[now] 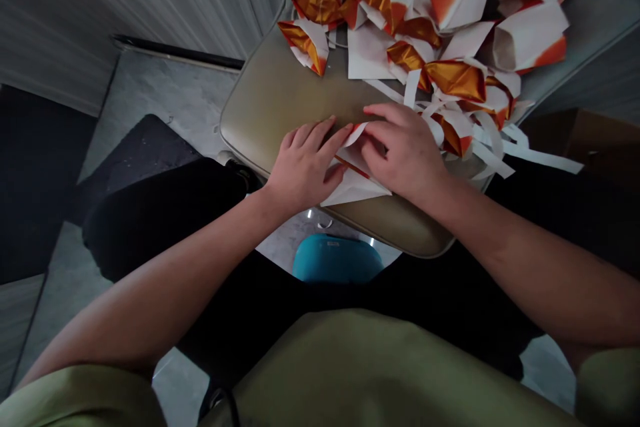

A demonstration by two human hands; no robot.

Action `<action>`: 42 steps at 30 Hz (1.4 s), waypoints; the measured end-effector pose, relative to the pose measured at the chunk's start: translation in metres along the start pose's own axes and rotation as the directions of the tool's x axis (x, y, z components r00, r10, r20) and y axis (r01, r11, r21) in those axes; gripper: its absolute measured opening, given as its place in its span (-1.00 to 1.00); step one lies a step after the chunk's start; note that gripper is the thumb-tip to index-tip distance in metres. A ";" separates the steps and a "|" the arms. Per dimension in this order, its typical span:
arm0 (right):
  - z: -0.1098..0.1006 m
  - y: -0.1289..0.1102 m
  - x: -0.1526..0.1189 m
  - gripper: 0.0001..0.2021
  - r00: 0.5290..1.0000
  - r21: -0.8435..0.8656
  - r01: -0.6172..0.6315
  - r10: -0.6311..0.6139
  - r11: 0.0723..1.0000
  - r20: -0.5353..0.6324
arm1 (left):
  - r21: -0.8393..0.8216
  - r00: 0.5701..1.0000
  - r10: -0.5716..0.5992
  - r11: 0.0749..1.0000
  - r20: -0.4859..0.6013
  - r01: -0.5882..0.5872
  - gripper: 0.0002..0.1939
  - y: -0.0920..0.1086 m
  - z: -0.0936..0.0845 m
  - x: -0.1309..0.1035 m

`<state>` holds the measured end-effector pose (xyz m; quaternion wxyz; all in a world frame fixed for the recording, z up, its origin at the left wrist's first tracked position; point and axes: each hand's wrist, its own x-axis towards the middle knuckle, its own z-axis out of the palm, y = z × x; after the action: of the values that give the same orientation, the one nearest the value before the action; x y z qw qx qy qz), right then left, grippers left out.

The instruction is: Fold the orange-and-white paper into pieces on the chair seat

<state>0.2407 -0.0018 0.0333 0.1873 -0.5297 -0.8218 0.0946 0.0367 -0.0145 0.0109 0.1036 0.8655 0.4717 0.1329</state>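
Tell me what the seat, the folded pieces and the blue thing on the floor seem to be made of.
Seat: vinyl or leather, smooth with a soft sheen and piped edge.
Folded pieces: paper, matte white with sharp creases; their gold parts gleam like metallic foil.
Blue thing: perhaps plastic, judging by its even colour.

The padded chair seat (pixel 265 100) carries a heap of folded white, orange and gold papers (pixel 457 80) toward its far right, loose white strips (pixel 543 155) along its right edge, and a partly folded sheet (pixel 353 192) at its near edge.
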 end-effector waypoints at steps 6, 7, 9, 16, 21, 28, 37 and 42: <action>-0.026 -0.005 -0.004 -0.67 0.994 0.046 -0.006 0.011 0.999 -0.109 | 0.003 1.000 0.014 1.000 0.020 -0.014 -0.47 0.000 -0.001 0.000; -0.026 -0.004 -0.004 -0.66 0.997 0.060 0.025 -0.020 0.998 -0.079 | 0.004 1.000 0.015 1.000 0.022 -0.015 -0.49 0.000 -0.001 0.000; -0.020 -0.002 -0.004 -0.66 0.996 0.094 0.089 -0.089 0.992 -0.008 | 0.007 1.000 0.012 1.000 0.022 -0.012 -0.52 0.000 -0.001 0.000; -0.003 0.006 -0.001 -0.70 0.988 0.053 0.069 -0.075 0.996 0.131 | 0.016 1.000 0.017 1.000 0.015 -0.017 -0.54 -0.001 -0.001 0.001; 0.003 0.014 -0.001 -0.64 0.991 0.039 0.063 -0.067 0.997 0.120 | 0.024 0.999 0.021 0.999 0.034 -0.021 -0.50 -0.001 -0.002 0.001; 0.007 0.021 0.002 -0.60 0.989 0.046 0.054 -0.060 0.997 0.138 | 0.021 0.999 0.031 0.999 0.022 -0.032 -0.52 -0.002 -0.002 0.000; -0.006 0.019 0.006 -0.68 0.997 0.122 0.059 -0.064 0.991 0.034 | 0.054 0.998 0.060 0.997 0.004 -0.060 -0.55 -0.003 -0.004 0.000; -0.011 0.017 0.006 -0.71 0.998 0.131 0.054 -0.059 0.990 0.034 | 0.069 0.998 0.060 0.996 0.006 -0.061 -0.55 -0.003 -0.005 0.000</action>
<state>0.2572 0.0103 0.0388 0.2082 -0.4908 -0.8322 0.1525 0.0333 -0.0125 0.0144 0.0708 0.8827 0.4494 0.1179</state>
